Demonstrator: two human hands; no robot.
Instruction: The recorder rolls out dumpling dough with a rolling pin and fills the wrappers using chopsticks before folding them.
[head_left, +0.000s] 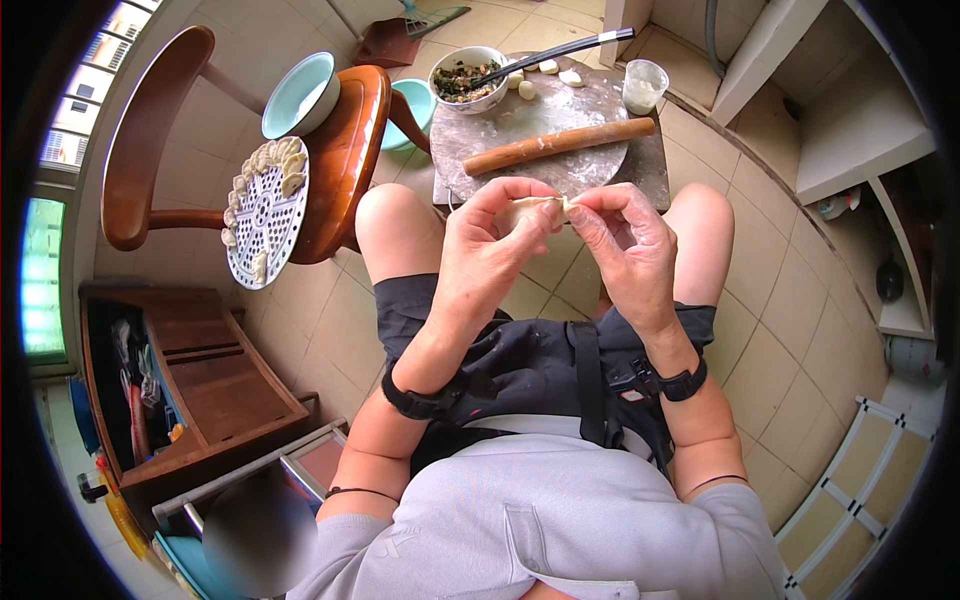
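Observation:
A folded dumpling (511, 214) of pale dough is held in the air above my lap. My left hand (487, 247) cups it, thumb and fingers on its left part and middle. At its right end, my right hand (632, 251) pinches the dough edge between a floury thumb and index finger. Part of the dumpling is hidden by the fingers. Just beyond the hands, a wooden rolling pin (559, 145) lies across a floured round board (487, 133). Several small dough pieces (526, 90) sit at the board's far side.
A filling bowl (459, 105) with black chopsticks (562, 51) stands at the board's far left. A plastic cup (644, 86) is far right. On the wooden chair (352, 150) at left rest a perforated tray (279, 244) with several dumplings and a turquoise basin (300, 94). Another basin (420, 101) sits behind.

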